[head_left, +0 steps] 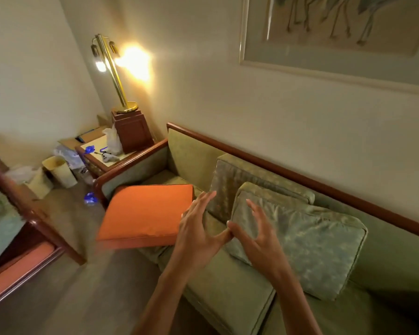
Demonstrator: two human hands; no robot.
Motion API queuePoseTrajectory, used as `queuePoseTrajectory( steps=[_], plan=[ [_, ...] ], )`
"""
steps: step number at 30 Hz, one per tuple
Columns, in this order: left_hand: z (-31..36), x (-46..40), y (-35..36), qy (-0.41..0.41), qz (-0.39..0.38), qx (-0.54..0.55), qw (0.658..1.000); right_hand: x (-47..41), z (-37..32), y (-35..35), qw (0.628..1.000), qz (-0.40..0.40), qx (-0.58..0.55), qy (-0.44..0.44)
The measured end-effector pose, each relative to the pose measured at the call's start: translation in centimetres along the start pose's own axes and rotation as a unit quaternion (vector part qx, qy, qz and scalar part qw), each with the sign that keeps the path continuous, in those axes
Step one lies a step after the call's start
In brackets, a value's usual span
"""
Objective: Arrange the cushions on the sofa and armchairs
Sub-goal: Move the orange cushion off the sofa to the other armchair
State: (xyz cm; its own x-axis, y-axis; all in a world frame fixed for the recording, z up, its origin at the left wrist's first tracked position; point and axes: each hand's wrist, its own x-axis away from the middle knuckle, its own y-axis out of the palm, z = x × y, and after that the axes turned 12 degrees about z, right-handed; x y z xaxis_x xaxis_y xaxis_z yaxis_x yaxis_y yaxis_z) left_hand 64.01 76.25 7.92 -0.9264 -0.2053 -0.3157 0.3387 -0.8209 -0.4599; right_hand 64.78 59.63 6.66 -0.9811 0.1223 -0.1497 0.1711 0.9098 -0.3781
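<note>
A green sofa (228, 301) with a dark wood rail runs along the wall. An orange cushion (145, 213) lies flat on its left end, overhanging the seat's front edge. Two green patterned cushions lean against the backrest: a rear one (230, 180) and a nearer, larger one (307, 250) overlapping it. My left hand (198, 230) hovers open between the orange cushion and the green ones. My right hand (257, 235) is open over the near cushion's left edge, fingers spread. The two thumbs almost touch. Neither hand holds anything.
A side table (99, 151) with a brass lamp (111, 71) on a wooden box stands left of the sofa. Bins and plastic bags (56, 170) sit on the floor beyond. An armchair (15, 250) with an orange seat is at the far left. Carpet lies between.
</note>
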Motion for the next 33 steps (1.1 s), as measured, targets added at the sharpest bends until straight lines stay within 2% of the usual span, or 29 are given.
queuePoseTrajectory(
  steps=[8, 14, 18, 22, 25, 28, 33],
  plan=[
    [-5.5, -11.1, -1.2, -0.063, 0.046, -0.083, 0.993, -12.3, -0.2, 7.8, 0.997, -0.074, 0.011, -0.008],
    [-11.5, -16.7, -4.6, -0.104, 0.056, -0.094, 0.989, -18.0, -0.5, 15.8, 0.986, -0.165, -0.013, 0.003],
    [-16.4, -20.6, -7.0, -0.114, 0.056, -0.101, 0.987, -21.9, -1.1, 21.9, 0.979, -0.203, 0.012, -0.010],
    [-24.8, -27.1, -10.6, -0.132, 0.029, -0.128, 0.982, -28.8, -1.0, 30.4, 0.972, -0.223, 0.072, 0.004],
    [-33.9, -34.5, -13.2, -0.164, -0.004, -0.128, 0.978, -35.5, 0.8, 37.8, 0.966, -0.212, 0.144, 0.024],
    [-43.7, -42.6, -14.3, -0.195, -0.042, -0.152, 0.968, -42.2, 3.9, 45.6, 0.959, -0.200, 0.193, 0.058],
    [-58.8, -52.7, -11.7, -0.228, -0.111, -0.218, 0.942, -50.1, 12.6, 58.5, 0.928, -0.234, 0.276, 0.088]
  ],
)
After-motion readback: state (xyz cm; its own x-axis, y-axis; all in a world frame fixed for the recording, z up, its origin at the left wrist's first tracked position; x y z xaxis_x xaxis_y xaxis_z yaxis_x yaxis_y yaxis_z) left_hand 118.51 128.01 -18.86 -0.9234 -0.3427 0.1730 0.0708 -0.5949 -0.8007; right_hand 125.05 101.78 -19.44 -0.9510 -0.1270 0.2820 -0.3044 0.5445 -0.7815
